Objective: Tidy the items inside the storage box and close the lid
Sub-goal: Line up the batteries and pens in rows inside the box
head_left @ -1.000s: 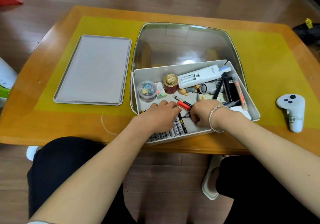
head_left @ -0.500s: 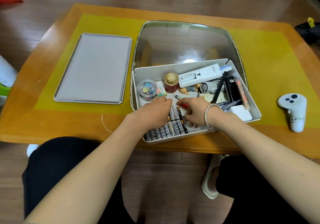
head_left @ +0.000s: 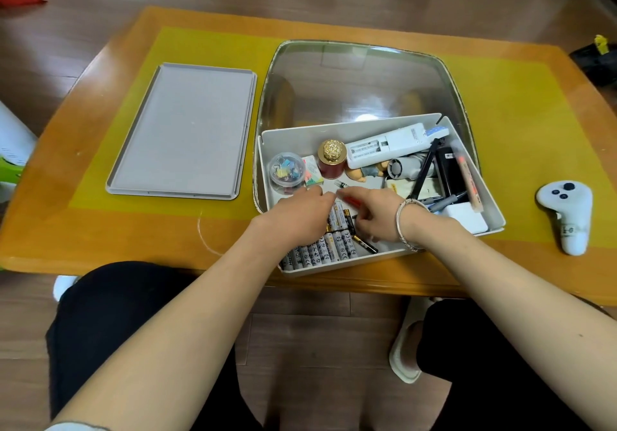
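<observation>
Both hands work inside the open white plastic storage box [head_left: 377, 130] at the near edge of the orange wooden table [head_left: 100, 230]. Left hand [head_left: 297, 217], fingers loosely bent, lies over the row of white AA batteries [head_left: 320, 252]; about eight show along the front wall, with two or three more standing between the hands. Whether it grips any I cannot tell. Right hand [head_left: 374, 217], one silver bangle [head_left: 405, 223] at its wrist, pinches a single red pen [head_left: 350, 201]. Further back sit one clear round tub of binder clips [head_left: 287, 170], one dark red jar with a gold lid [head_left: 331, 158] and one white remote control [head_left: 387, 145]. One flat grey rectangular lid [head_left: 183, 130] lies left of the box, apart from it. One white game controller [head_left: 567, 213] lies to the right.
</observation>
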Available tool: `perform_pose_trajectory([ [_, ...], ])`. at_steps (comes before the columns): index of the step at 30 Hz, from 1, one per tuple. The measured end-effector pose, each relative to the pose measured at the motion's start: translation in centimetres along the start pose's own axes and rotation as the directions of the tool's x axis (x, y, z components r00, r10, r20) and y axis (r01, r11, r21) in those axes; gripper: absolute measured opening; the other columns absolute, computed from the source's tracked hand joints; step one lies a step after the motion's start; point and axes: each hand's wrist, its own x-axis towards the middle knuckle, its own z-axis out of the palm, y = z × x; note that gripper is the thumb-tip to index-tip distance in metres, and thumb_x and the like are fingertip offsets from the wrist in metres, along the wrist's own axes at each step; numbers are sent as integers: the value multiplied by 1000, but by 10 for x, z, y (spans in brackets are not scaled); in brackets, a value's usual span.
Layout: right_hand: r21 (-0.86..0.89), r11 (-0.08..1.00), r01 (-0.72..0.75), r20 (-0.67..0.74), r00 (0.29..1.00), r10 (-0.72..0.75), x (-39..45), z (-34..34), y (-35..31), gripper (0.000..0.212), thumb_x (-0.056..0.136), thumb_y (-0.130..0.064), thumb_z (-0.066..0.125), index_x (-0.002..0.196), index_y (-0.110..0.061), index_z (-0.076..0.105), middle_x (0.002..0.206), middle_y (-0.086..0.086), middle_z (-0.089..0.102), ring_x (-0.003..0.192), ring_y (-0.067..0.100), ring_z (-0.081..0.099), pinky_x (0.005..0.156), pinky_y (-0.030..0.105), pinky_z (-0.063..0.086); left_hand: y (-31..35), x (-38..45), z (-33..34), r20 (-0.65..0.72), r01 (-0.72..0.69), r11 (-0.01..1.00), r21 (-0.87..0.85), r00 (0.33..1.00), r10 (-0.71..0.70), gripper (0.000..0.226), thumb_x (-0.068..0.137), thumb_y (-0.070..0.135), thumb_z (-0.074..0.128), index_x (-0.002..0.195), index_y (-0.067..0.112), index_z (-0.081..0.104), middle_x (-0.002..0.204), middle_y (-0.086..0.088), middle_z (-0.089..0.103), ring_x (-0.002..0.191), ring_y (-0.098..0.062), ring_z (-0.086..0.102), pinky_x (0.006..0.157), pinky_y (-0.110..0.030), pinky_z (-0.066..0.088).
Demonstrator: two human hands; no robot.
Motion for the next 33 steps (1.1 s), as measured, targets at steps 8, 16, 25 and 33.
perform_pose_trajectory([
  [8, 61, 997, -52, 59, 997, 48, 1, -2, -1, 49, 87, -7, 54, 134, -16, 42, 98, 7, 65, 78, 23, 68, 66, 35, 58, 3, -7, -4, 19, 49, 998, 41, 999, -50, 47, 89, 3, 43, 135, 11, 38, 128, -13, 40, 121, -33, 36, 90, -48, 44],
  [16, 177, 973, -146, 218, 970, 105, -7, -2, -5, 65, 86, 1, 57, 143, -13, 30, 110, 14, 63, 73, 27, 70, 70, 40, 59, 4, -11, -6, -24, 54, 993, 105, 998, -52, 46, 89, 4, 46, 134, 12, 39, 129, -12, 42, 120, -32, 40, 89, -47, 44],
  [25, 165, 986, -32, -67, 997, 43, -3, -6, -1, 37, 89, -2, 47, 122, -16, 58, 72, 0, 67, 61, 13, 65, 58, 13, 47, -20, -37, -38, -552, -41, 997, 58, 831, 66, 42, 84, 3, 55, 125, 16, 55, 124, -3, 53, 114, -22, 41, 93, -36, 35],
  [33, -27, 983, 182, -55, 981, -184, 17, 5, -2, 46, 86, 0, 48, 130, -12, 54, 128, 6, 52, 119, 19, 47, 99, 20, 31, -42, -51, -39, -492, 137, 968, -212, 841, -227, 55, 94, 9, 48, 145, 12, 29, 141, -13, 33, 122, -31, 41, 93, -41, 43],
])
